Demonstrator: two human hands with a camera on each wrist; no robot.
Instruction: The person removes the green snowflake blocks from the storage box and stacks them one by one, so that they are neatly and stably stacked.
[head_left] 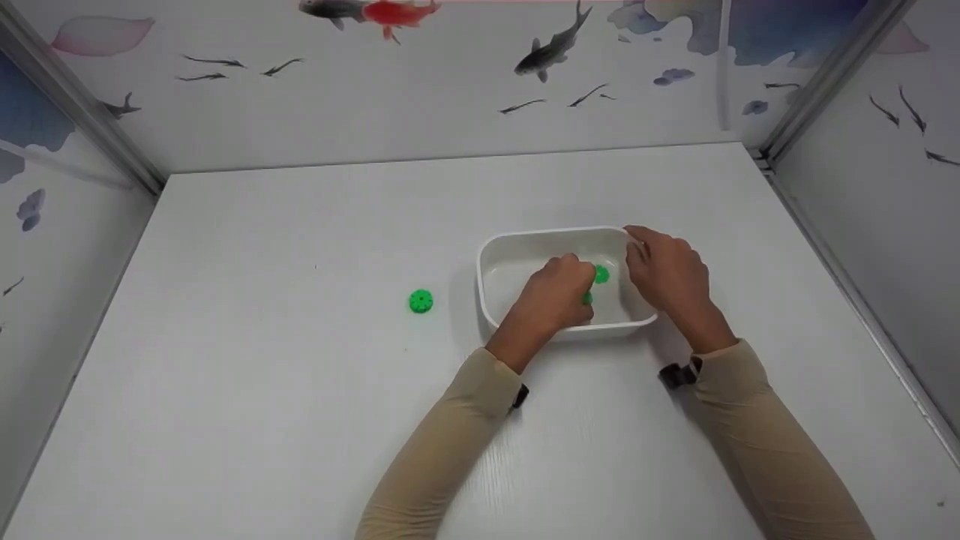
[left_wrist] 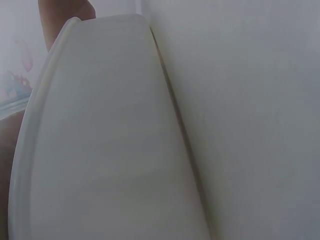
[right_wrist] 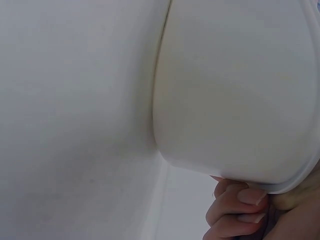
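Observation:
A white plastic container (head_left: 495, 251) with rounded corners stands on the table. My left hand (head_left: 551, 296) reaches over its near rim and inside, with curled fingers. Between its finger and thumb shows part of a small green disc (head_left: 587, 298), which it seems to pinch; the hand hides the rest. Another green piece (head_left: 601, 274) lies on the container's floor just beyond those fingers. At the container's right end my right hand (head_left: 670, 270) grips the rim; its curled fingers (right_wrist: 235, 207) show below the rim in the right wrist view. The left wrist view has mostly the container's outer side (left_wrist: 105, 130).
A round green notched disc (head_left: 421, 301) lies on the white table (head_left: 262, 360), left of the container. Panels printed with fish (head_left: 551, 52) stand along the back and both sides of the table.

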